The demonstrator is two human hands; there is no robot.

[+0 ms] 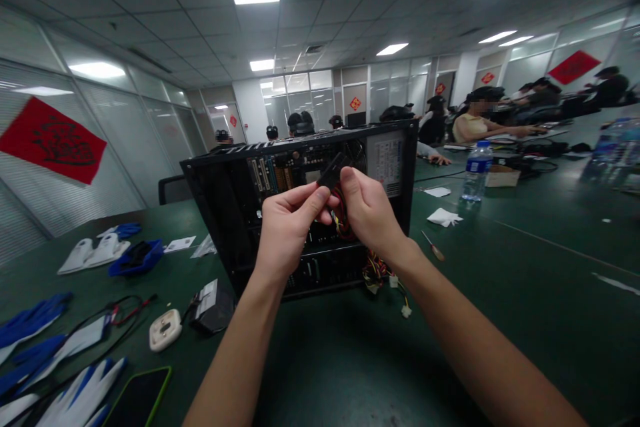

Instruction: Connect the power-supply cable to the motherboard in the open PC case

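Note:
A small flat black part is pinched between the fingertips of both hands; its exact kind I cannot make out. My left hand is closed on its lower left edge, and my right hand is closed at its right side. Behind them stands an open black computer case with its inside facing me. Within it show a motherboard and a labelled power supply. Red, yellow and black wires hang just below my fingers. More cables with white plugs spill out at the lower right.
On the left lie blue-and-white gloves, a phone, a beige device, a black box-shaped part and a blue tray. On the right are a screwdriver, a tissue and a water bottle. People sit beyond.

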